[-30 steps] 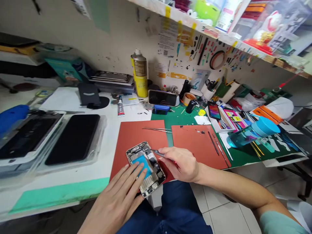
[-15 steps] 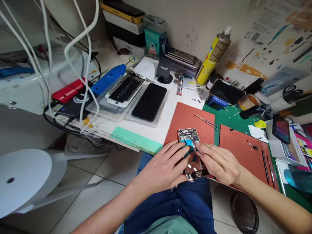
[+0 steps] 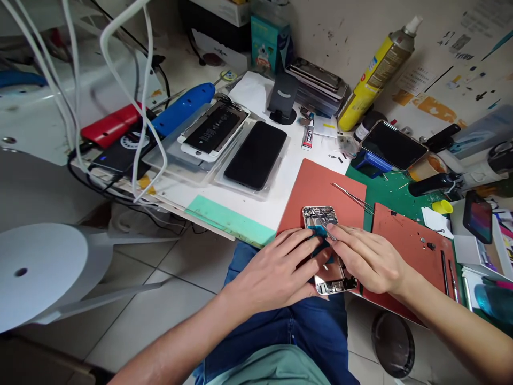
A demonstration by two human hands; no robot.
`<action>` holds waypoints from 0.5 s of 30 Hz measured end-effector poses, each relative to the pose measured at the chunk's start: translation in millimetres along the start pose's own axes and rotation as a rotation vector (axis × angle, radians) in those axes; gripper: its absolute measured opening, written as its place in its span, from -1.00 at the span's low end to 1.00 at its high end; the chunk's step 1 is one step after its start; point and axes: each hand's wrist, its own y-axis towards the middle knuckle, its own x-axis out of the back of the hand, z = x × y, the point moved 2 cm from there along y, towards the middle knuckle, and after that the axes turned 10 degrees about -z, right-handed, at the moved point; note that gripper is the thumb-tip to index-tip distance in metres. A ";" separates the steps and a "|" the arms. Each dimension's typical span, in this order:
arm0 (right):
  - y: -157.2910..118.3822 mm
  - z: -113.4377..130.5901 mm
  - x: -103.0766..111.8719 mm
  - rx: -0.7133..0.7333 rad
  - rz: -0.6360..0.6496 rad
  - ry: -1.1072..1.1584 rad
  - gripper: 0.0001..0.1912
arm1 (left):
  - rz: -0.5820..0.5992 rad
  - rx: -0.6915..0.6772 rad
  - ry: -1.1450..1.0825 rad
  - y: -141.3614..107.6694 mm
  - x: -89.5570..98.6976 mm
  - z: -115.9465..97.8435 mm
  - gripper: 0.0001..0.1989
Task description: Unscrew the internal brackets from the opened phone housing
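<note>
An opened smartphone housing (image 3: 335, 282) with a silver rim and exposed internals lies on a terracotta-red work mat (image 3: 320, 184). A teal sheet (image 3: 319, 231) sits on it, partly covered by my fingers. My left hand (image 3: 276, 264) lies across the phone's middle and holds it. My right hand (image 3: 366, 256) pinches slim metal tweezers (image 3: 330, 230), whose tip is at the teal sheet. Much of the phone's middle is hidden under my hands.
A second red mat (image 3: 411, 238) holds small parts and tools, and loose tweezers (image 3: 352, 198) lie on the first mat. Behind are phone screens in plastic trays (image 3: 256, 155), a yellow spray can (image 3: 374, 77), white cables and a white stool (image 3: 40, 267).
My head has turned left and down. My right hand has come in over the phone with the tweezers, closer to my left hand, and the phone now points away from me rather than tilted.
</note>
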 end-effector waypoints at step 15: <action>3.0 -1.1 -0.1 0.070 0.063 -0.038 -0.79 | -0.010 0.013 0.008 -1.2 0.3 0.0 -0.53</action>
